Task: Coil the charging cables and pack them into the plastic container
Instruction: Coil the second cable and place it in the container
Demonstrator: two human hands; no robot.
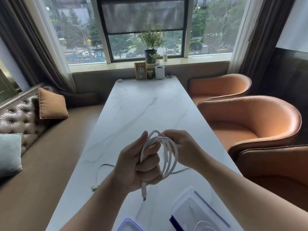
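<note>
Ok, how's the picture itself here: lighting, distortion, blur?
Head view: daylight from the wide window lights the scene evenly; wide-angle distortion bows the brown curtains and white marble table edges; the coiled white cable looks slightly soft; the clear plastic container is cropped at the bottom.

— What covered the person's arms?
— Nothing I could see. The left forearm, at seven o'clock, and the right forearm, at four o'clock, were bare skin right to the frame's edge.
— And the hands?
— The left hand and right hand, near centre, were bare too.
</note>
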